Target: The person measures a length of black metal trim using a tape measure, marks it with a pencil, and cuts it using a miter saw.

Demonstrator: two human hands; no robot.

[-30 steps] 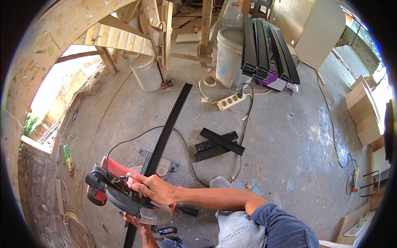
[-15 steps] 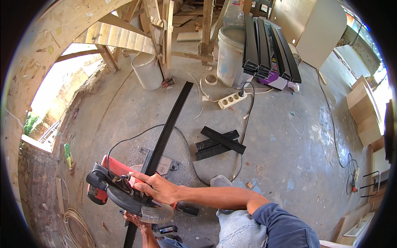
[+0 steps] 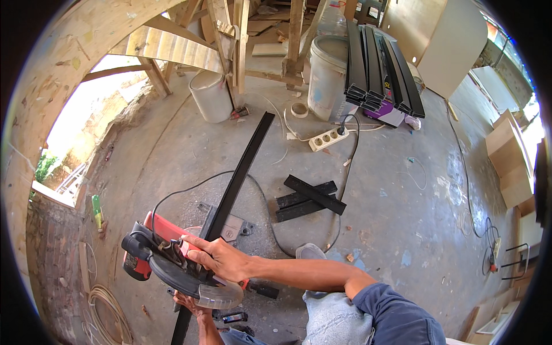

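A red and black miter saw [image 3: 172, 271] stands low on the floor at lower left, its grey base [image 3: 234, 227] strewn with pale dust. My right hand [image 3: 221, 260] is closed round the saw's handle, the forearm crossing from the right. A long black metal profile [image 3: 244, 161] lies across the base under the saw head, one end reaching far forward and the other toward me. Below the blade guard, my left hand [image 3: 194, 305] grips the near part of this profile; the guard hides some of its fingers. The saw head also covers the profile's middle.
Three short black offcuts [image 3: 310, 199] lie crossed right of the saw. Beyond them are a white power strip [image 3: 329, 139], white buckets [image 3: 210, 98] and a stack of black profiles [image 3: 374, 69]. A black cord [image 3: 270, 215] loops over the floor; a coiled hose [image 3: 106, 310] lies lower left.
The whole view has shifted slightly, so things sit a little farther right. Both hands keep their places on the saw and the profile.
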